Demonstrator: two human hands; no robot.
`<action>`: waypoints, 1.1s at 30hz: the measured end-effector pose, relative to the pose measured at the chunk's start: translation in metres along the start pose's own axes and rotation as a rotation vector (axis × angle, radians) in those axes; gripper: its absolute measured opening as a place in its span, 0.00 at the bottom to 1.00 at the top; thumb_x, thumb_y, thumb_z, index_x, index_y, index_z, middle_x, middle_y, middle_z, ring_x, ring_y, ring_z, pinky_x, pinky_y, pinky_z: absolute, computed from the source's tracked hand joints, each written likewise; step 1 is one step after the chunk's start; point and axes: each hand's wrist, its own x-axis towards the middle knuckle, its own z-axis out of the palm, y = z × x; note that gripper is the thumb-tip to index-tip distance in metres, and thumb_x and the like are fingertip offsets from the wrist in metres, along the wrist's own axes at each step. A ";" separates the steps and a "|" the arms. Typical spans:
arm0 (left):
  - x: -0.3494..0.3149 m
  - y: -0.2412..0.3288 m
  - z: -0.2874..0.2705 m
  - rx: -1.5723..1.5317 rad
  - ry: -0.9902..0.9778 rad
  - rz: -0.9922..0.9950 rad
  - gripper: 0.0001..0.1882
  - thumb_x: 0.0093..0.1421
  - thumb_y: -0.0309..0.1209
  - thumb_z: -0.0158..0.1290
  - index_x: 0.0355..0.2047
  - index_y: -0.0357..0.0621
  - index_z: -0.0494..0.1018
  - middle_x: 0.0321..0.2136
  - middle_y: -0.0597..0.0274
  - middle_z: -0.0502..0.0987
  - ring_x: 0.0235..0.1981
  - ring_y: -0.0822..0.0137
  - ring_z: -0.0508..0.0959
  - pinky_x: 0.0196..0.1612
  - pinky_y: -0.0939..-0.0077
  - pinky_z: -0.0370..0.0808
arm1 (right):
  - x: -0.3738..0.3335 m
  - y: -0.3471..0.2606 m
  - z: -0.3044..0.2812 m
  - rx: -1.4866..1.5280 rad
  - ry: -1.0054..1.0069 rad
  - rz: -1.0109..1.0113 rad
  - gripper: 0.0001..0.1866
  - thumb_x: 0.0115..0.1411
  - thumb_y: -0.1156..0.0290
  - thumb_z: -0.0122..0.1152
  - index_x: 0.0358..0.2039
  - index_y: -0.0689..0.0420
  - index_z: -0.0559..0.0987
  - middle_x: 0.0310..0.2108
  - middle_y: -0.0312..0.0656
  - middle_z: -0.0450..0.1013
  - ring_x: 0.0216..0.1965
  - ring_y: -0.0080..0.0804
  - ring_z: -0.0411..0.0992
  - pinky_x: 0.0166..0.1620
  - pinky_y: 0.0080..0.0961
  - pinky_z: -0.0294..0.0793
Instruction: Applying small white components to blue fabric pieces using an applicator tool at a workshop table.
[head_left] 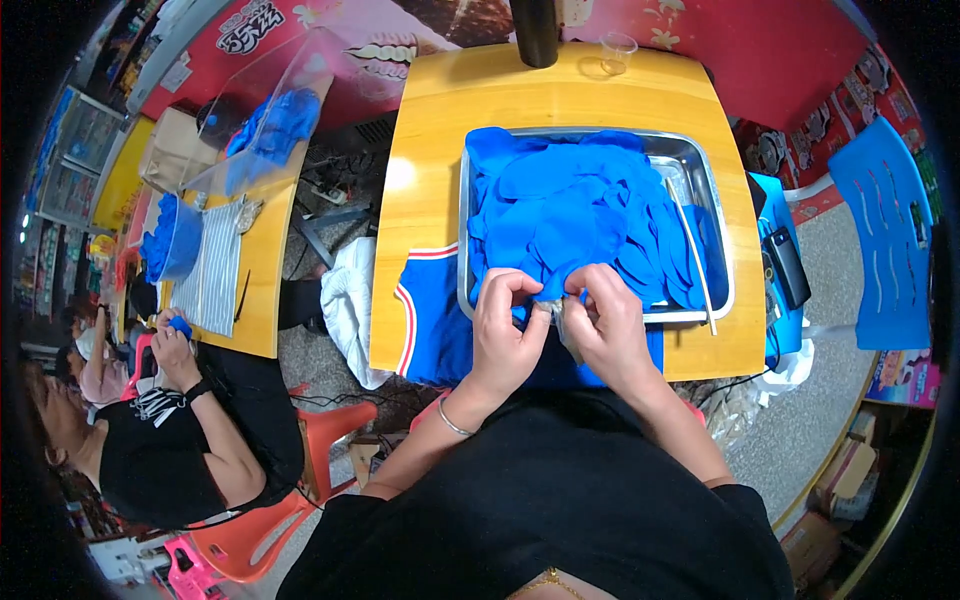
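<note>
My left hand (508, 325) and my right hand (607, 325) are close together over the near edge of a metal tray (727, 290). Both are closed, thumb against fingers, pinching a small blue cloth-like piece (551, 290) between them. Something greyish shows below it by the fingertips, too small to make out. A heap of flat, rounded blue pieces (575, 225) fills most of the tray. Along its right side a thin white stick (693, 250) lies across the near rim. Blue fabric with red and white trim (432, 310) spreads beside and below the tray.
The tray stands on a yellow wooden table (430, 130) with a clear cup (615, 55) and a dark post (535, 30) at its far edge. At left, another person (190, 430) handles something blue beside a second table (262, 300). A blue chair (880, 235) stands at right.
</note>
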 end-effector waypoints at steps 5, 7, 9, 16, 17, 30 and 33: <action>-0.002 0.000 -0.004 -0.016 -0.023 -0.017 0.12 0.48 0.17 0.54 0.33 0.36 0.66 0.31 0.55 0.68 0.32 0.61 0.71 0.36 0.72 0.71 | 0.001 0.001 -0.005 0.039 -0.068 -0.029 0.07 0.49 0.75 0.56 0.29 0.62 0.70 0.26 0.46 0.67 0.27 0.41 0.69 0.29 0.31 0.67; -0.001 0.001 -0.006 0.048 -0.026 0.067 0.11 0.48 0.17 0.54 0.33 0.36 0.67 0.31 0.55 0.67 0.33 0.60 0.71 0.36 0.71 0.70 | 0.001 0.003 -0.005 0.045 -0.111 -0.047 0.09 0.49 0.74 0.58 0.29 0.62 0.70 0.26 0.46 0.68 0.27 0.41 0.69 0.29 0.30 0.67; 0.001 0.004 -0.007 0.108 -0.030 0.152 0.11 0.48 0.18 0.54 0.32 0.36 0.67 0.31 0.55 0.67 0.33 0.59 0.71 0.36 0.70 0.70 | 0.002 0.009 -0.004 0.126 -0.084 -0.051 0.11 0.49 0.73 0.61 0.29 0.62 0.70 0.26 0.42 0.67 0.19 0.27 0.62 0.22 0.23 0.60; 0.006 0.008 -0.010 0.148 0.022 0.271 0.13 0.46 0.18 0.57 0.34 0.37 0.69 0.33 0.57 0.65 0.34 0.67 0.67 0.31 0.78 0.68 | -0.001 0.013 -0.001 0.184 0.029 0.117 0.09 0.48 0.73 0.61 0.26 0.60 0.70 0.19 0.36 0.66 0.17 0.21 0.62 0.21 0.21 0.60; 0.007 0.006 -0.012 0.073 0.004 0.212 0.13 0.46 0.19 0.59 0.33 0.38 0.70 0.32 0.57 0.67 0.33 0.66 0.70 0.31 0.77 0.70 | -0.001 0.014 0.000 0.185 0.029 0.118 0.09 0.48 0.73 0.61 0.26 0.60 0.70 0.19 0.36 0.66 0.17 0.21 0.62 0.21 0.21 0.60; 0.014 0.006 -0.008 -0.024 -0.062 0.013 0.10 0.44 0.20 0.62 0.26 0.38 0.72 0.26 0.58 0.74 0.27 0.64 0.76 0.31 0.76 0.73 | -0.001 0.025 0.001 0.227 0.166 0.112 0.09 0.49 0.74 0.61 0.24 0.59 0.69 0.19 0.34 0.64 0.18 0.18 0.59 0.21 0.19 0.58; 0.018 0.016 -0.007 0.089 -0.125 0.248 0.10 0.43 0.19 0.61 0.25 0.38 0.72 0.26 0.57 0.74 0.28 0.62 0.76 0.32 0.74 0.73 | -0.001 0.026 0.002 0.243 0.203 0.137 0.09 0.49 0.75 0.60 0.25 0.60 0.68 0.19 0.35 0.63 0.18 0.19 0.59 0.21 0.19 0.58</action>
